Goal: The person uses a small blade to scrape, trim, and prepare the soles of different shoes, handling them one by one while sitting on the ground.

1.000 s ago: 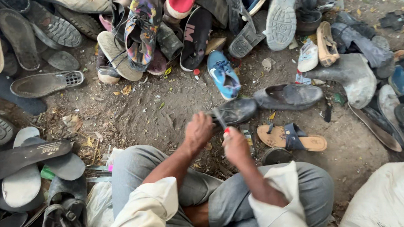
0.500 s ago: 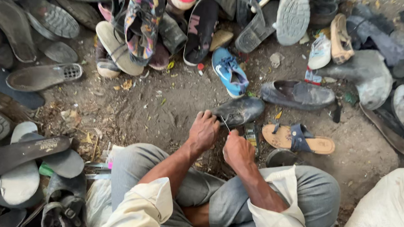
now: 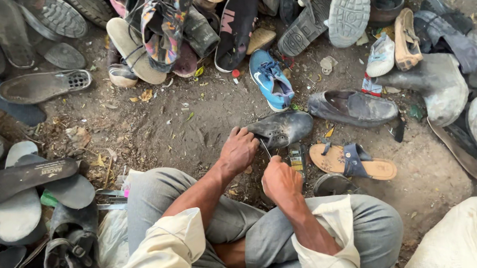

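A person sits cross-legged on bare, littered ground [image 3: 156, 123], seen from above, in grey trousers and a cream shirt with rolled sleeves. Both hands meet just in front of the knees over a worn dark grey leather shoe [image 3: 284, 127] that lies on the dirt near the middle of the open patch.

The left hand [image 3: 238, 152] grips the near end of the shoe, fingers curled over its edge. The right hand [image 3: 281, 179] is closed in a fist around a thin metal tool [image 3: 265, 149] — its tip points up toward the shoe, touching or almost touching it; the exact contact is too small to tell.

Just right of the shoe lies a tan sandal with a dark blue strap [image 3: 352, 162]. Beyond the grey shoe are a second dark slip-on shoe [image 3: 353, 107] and a bright blue sneaker [image 3: 271, 79].

A heap of old footwear rings the open patch — soles, boots and sandals along the far edge and both sides. A loose black insole [image 3: 18, 175] lies at the left, beside the person's knee. A pale sack [image 3: 457, 252] fills the near right corner.
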